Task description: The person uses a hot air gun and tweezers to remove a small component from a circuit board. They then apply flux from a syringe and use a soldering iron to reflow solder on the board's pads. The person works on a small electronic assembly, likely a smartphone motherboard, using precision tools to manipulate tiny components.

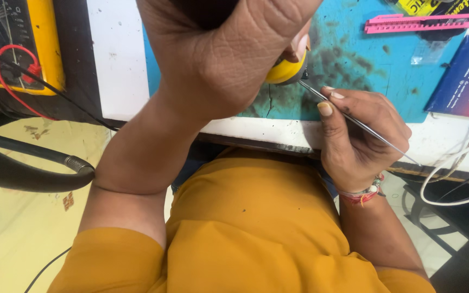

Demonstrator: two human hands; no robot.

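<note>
Up close, the left hand [229, 51] is closed tight around a yellow-ended tool [286, 69], whose rounded tip pokes out just right of the fist. Just below and to the right of that grip, the right hand [362, 138] pinches a thin metal wire [365, 126] between thumb and fingers; the wire's far end meets the tool's tip over the stained blue mat [354, 54]

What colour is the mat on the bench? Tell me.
The mat is blue-turquoise with dark scorch stains, seen in the head view.
</note>
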